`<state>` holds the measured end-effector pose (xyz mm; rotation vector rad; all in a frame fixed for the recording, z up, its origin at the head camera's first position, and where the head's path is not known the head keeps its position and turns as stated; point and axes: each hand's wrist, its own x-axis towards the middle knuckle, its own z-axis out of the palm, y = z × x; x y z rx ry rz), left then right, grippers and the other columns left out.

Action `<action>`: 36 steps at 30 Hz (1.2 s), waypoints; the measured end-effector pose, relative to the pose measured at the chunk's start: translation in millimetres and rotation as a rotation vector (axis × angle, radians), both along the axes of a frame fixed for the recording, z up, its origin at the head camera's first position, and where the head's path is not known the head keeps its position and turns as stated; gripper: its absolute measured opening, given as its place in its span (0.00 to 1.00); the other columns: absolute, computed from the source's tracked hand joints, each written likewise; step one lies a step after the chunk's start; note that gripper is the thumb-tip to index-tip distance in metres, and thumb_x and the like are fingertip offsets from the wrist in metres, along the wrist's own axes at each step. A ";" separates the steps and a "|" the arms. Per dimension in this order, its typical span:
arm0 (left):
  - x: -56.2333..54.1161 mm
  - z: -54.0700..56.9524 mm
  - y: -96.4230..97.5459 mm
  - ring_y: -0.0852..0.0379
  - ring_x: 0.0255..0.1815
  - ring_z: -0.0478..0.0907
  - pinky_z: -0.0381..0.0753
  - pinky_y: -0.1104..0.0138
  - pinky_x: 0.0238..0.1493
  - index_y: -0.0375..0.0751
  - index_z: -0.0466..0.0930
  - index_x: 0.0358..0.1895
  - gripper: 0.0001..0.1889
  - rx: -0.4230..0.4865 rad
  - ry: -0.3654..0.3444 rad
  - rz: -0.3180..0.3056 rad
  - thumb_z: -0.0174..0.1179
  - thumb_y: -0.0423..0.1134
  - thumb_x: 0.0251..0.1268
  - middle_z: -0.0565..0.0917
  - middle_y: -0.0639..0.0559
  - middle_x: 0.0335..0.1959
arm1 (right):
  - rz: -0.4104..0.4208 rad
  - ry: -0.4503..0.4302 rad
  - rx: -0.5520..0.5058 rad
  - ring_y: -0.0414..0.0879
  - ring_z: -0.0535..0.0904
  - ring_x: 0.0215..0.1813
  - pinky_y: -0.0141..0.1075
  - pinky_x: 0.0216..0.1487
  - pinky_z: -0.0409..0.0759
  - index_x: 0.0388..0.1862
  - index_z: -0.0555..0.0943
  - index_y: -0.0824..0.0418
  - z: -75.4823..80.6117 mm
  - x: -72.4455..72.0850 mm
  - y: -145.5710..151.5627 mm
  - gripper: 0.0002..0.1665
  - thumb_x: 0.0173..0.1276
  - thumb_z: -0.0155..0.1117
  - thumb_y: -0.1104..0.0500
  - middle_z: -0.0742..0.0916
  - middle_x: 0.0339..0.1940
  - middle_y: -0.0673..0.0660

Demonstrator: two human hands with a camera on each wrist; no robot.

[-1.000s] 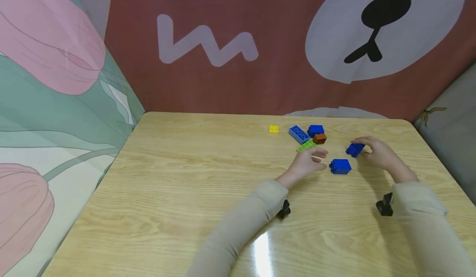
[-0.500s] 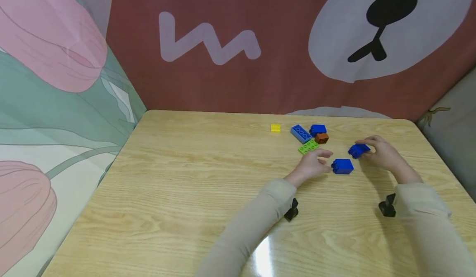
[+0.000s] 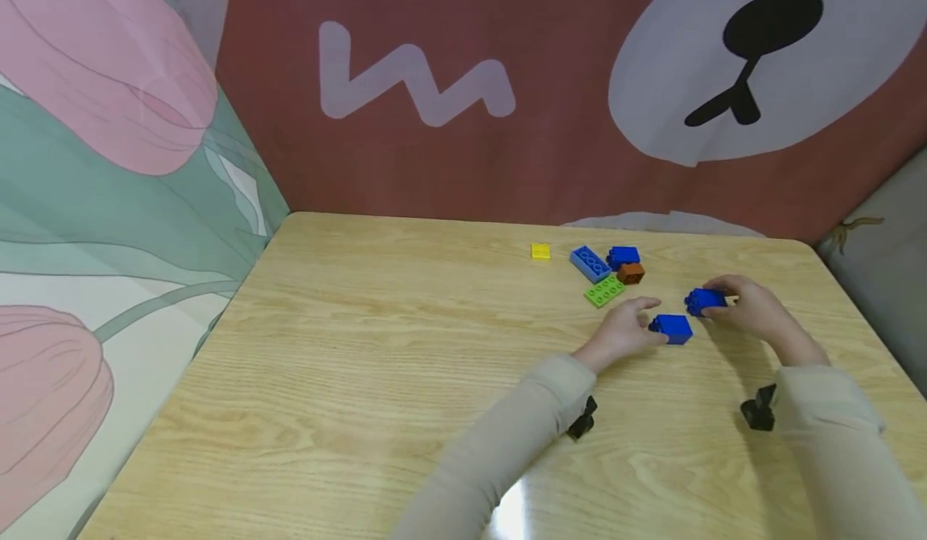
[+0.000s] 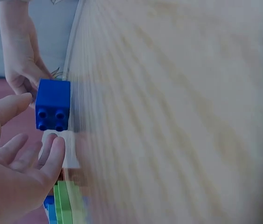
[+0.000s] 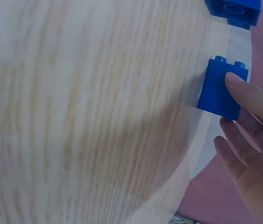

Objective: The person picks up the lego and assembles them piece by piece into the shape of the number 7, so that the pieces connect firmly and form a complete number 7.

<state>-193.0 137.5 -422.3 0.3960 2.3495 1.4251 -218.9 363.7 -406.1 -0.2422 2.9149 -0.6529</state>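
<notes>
Two blue studded bricks are under the hands at the table's right side. My right hand (image 3: 753, 311) pinches the farther blue brick (image 5: 220, 88) between thumb and fingers; its studs point left in the head view. The nearer blue brick (image 3: 673, 329) lies on its side, studs also toward the left. My left hand (image 3: 621, 332) reaches in beside its studded end, thumb and fingers spread apart. In the left wrist view, that hand (image 4: 19, 163) has its thumb and fingertips close to the brick's studs (image 4: 52, 119), not closed round it.
Behind the left hand lie a lime-green brick (image 3: 604, 290), a lighter blue brick (image 3: 590, 264), a brown brick (image 3: 632, 274) and a further dark blue brick (image 3: 623, 257). A small yellow brick (image 3: 540, 251) sits apart to their left. The wooden table (image 3: 348, 363) meets a patterned cloth backdrop.
The right hand has turned its blue brick so the studs face left and brought it lower. The left hand has moved right, up to the nearer blue brick, which stays in place.
</notes>
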 end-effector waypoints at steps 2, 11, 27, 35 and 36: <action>1.8 -0.5 2.3 0.64 0.57 0.78 0.78 0.78 0.47 0.54 0.71 0.65 0.29 -0.027 0.021 -0.008 0.67 0.40 0.59 0.77 0.59 0.62 | -0.009 0.001 -0.008 0.77 0.69 0.57 0.66 0.54 0.69 0.57 0.69 0.79 -1.8 1.4 1.1 0.30 0.64 0.64 0.60 0.73 0.56 0.82; 2.0 -7.1 6.7 0.66 0.55 0.78 0.77 0.78 0.49 0.53 0.74 0.63 0.25 -0.090 0.101 -0.007 0.65 0.42 0.61 0.77 0.62 0.61 | -0.025 0.024 -0.022 0.76 0.70 0.55 0.64 0.51 0.72 0.56 0.70 0.77 -3.9 5.6 0.2 0.28 0.64 0.65 0.59 0.74 0.55 0.81; 4.7 -9.1 8.3 0.69 0.50 0.79 0.76 0.78 0.48 0.53 0.78 0.56 0.20 -0.163 0.134 -0.027 0.65 0.46 0.61 0.84 0.61 0.50 | -0.014 0.048 -0.023 0.77 0.72 0.53 0.63 0.50 0.73 0.53 0.71 0.80 -4.3 7.9 1.6 0.28 0.62 0.66 0.62 0.75 0.52 0.82; 4.2 -8.4 12.1 0.70 0.46 0.78 0.76 0.78 0.43 0.55 0.79 0.54 0.19 -0.243 0.175 -0.006 0.66 0.50 0.59 0.84 0.63 0.47 | -0.001 0.066 -0.022 0.77 0.73 0.52 0.63 0.50 0.74 0.53 0.71 0.80 -4.9 6.6 2.1 0.27 0.62 0.66 0.62 0.76 0.51 0.82; 4.3 -8.3 12.5 0.71 0.44 0.78 0.76 0.78 0.42 0.55 0.79 0.54 0.19 -0.262 0.183 -0.003 0.66 0.50 0.59 0.83 0.63 0.45 | -0.002 0.063 -0.022 0.77 0.72 0.52 0.63 0.50 0.74 0.53 0.71 0.80 -5.0 6.4 2.3 0.27 0.62 0.66 0.62 0.76 0.51 0.81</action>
